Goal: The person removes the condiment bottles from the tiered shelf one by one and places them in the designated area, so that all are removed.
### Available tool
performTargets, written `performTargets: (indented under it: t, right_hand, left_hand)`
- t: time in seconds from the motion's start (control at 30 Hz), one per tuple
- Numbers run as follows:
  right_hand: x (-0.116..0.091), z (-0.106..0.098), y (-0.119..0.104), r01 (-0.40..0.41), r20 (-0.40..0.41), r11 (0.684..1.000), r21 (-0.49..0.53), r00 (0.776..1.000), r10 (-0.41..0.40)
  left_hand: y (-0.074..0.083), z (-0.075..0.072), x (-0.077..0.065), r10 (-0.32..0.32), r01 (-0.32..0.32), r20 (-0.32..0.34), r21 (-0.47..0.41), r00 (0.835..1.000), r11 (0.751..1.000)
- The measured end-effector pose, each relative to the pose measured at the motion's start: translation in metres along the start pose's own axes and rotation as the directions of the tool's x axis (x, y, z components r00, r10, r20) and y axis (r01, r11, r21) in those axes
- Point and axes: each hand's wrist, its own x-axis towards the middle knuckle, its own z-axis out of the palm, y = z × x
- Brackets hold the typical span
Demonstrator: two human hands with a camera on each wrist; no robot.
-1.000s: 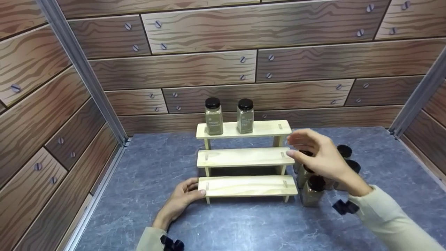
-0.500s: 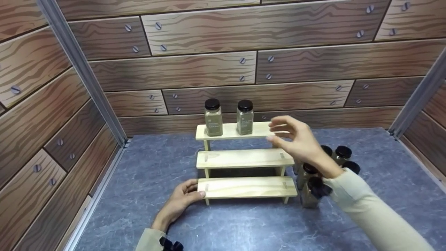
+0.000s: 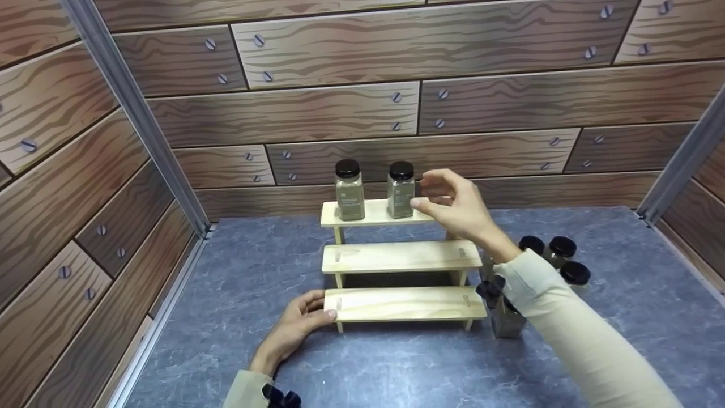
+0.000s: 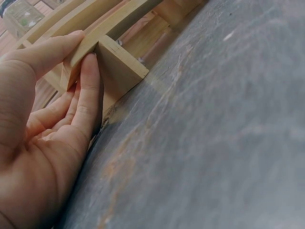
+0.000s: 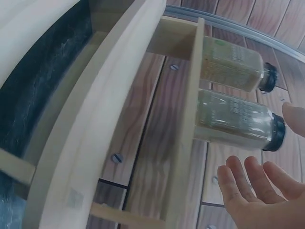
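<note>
A three-tier wooden display rack (image 3: 402, 258) stands on the blue-grey tabletop. Its top tier bears two glass spice jars with black lids, the left jar (image 3: 350, 199) and the right jar (image 3: 401, 198), both upright. My left hand (image 3: 294, 324) grips the left end of the lowest tier; in the left wrist view its thumb lies over the board (image 4: 125, 24) and its fingers come up beneath. My right hand (image 3: 457, 208) is beside the right jar, fingers loosely bent. In the right wrist view, a gap shows between those fingers (image 5: 255, 179) and the nearer jar (image 5: 233, 119).
Several more black-lidded jars (image 3: 562, 252) stand on the table right of the rack, some partly hidden beneath my right forearm. One jar (image 3: 508, 322) is close to the rack's lower right end. A wood-patterned wall (image 3: 340, 113) rises behind, with a metal post (image 3: 141, 124) at left.
My right hand has moved left and up from above the jars at the right to beside the right jar on the top tier. My left hand stays on the rack.
</note>
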Motion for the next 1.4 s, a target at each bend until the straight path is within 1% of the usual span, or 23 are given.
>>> performTargets:
  t: [0.13,0.3,0.6,0.77,0.87,0.97,1.2,1.4]
  right_hand:
    - [0.009,0.007,0.003,-0.011,0.007,1.0,-0.011,1.0,0.011]
    - [0.02,0.013,0.003,-0.026,-0.002,1.0,-0.007,1.0,0.026]
    - [0.032,0.022,0.007,-0.013,-0.008,0.999,0.05,1.0,0.014]
    - [0.034,0.023,0.007,-0.023,0.012,0.999,0.033,1.0,0.022]
    - [0.034,0.023,0.007,-0.021,0.01,1.0,0.021,1.0,0.02]
    - [0.034,0.023,0.008,-0.01,-0.003,1.0,0.023,1.0,0.01]
    - [0.03,0.022,0.009,0.024,-0.062,0.999,0.022,0.998,-0.023]
    - [0.023,0.017,0.005,0.023,-0.072,0.999,0.035,0.997,-0.021]
  left_hand:
    - [0.001,0.0,0.0,0.0,0.0,-0.003,-0.001,1.0,1.0]
    - [0.0,0.0,0.001,0.001,-0.001,-0.002,0.002,1.0,1.0]
    - [0.001,0.001,0.0,0.002,-0.002,0.002,-0.002,1.0,1.0]
    - [0.001,0.0,0.0,0.005,-0.005,0.015,-0.007,1.0,1.0]
    - [0.0,0.0,0.001,0.004,-0.004,0.016,-0.012,1.0,1.0]
    - [-0.001,0.0,0.001,0.004,-0.004,0.012,-0.01,1.0,1.0]
    - [0.0,0.002,0.0,0.0,0.0,0.005,-0.007,1.0,1.0]
    - [0.001,0.0,0.001,0.008,-0.008,0.002,-0.005,1.0,1.0]
